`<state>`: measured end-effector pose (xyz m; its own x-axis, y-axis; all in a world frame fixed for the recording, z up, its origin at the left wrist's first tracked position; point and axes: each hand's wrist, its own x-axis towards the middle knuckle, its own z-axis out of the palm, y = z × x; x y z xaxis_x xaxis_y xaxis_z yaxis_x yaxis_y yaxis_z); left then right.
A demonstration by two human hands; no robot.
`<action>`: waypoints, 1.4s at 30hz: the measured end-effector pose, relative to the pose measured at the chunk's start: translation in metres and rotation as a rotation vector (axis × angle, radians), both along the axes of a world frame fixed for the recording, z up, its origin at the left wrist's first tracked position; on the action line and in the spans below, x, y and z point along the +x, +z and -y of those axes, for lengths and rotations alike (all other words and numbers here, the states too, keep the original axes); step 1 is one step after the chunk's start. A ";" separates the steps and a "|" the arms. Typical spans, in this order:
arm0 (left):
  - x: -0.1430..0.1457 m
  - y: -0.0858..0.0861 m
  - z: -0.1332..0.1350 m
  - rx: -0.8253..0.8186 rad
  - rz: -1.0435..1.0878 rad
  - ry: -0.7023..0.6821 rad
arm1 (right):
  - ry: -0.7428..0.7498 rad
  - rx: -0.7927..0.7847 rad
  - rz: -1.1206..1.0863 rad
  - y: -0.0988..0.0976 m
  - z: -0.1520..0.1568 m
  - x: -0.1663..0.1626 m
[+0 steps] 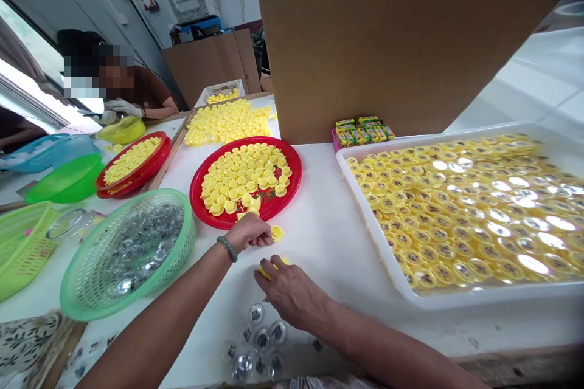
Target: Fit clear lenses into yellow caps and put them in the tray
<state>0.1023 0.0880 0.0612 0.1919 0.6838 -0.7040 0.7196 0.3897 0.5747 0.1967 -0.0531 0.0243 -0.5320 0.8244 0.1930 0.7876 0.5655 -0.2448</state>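
My left hand (249, 232), with a beaded bracelet at the wrist, is closed by the front rim of a red round tray (292, 194). Small yellow cup-like pieces (250, 206) stick out beyond its knuckles. One loose yellow piece (277, 233) lies on the table beside its fingertips. To the right and nearer, my right hand (289, 292) has its fingers curled over another yellow piece (274, 266), mostly covered by them. Several clear domes with dark prints (261, 339) lie on the table just below that hand. Rows of yellow pieces (241, 170) fill much of the tray.
At right stands a large white tray (406, 295) of yellow printed discs. A green basket (75, 292) of clear domes is at left. Behind are a yellow heap (228, 121), a cardboard panel (365, 42) and small green packets (362, 132). A gloved co-worker (155, 94) sits far left.
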 end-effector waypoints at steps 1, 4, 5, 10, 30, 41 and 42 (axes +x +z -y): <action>-0.001 -0.002 0.001 -0.017 0.010 0.007 | 0.001 0.001 0.004 0.000 0.000 0.000; -0.005 -0.010 0.003 -0.081 0.056 0.038 | 0.008 0.002 0.025 0.002 0.002 0.000; -0.007 -0.014 0.003 -0.101 0.075 0.050 | 0.007 0.004 0.036 0.004 0.002 -0.001; -0.018 -0.025 0.011 -0.118 0.174 0.097 | 0.032 0.008 0.062 0.011 0.002 -0.001; -0.090 -0.060 0.031 0.818 -0.227 -0.076 | -0.474 -0.133 -0.216 0.041 -0.171 -0.007; -0.092 -0.049 0.037 0.756 -0.364 -0.181 | -0.597 -0.367 -0.216 0.017 -0.191 -0.008; -0.092 -0.050 0.037 0.755 -0.363 -0.180 | -0.595 -0.384 -0.234 0.017 -0.191 -0.004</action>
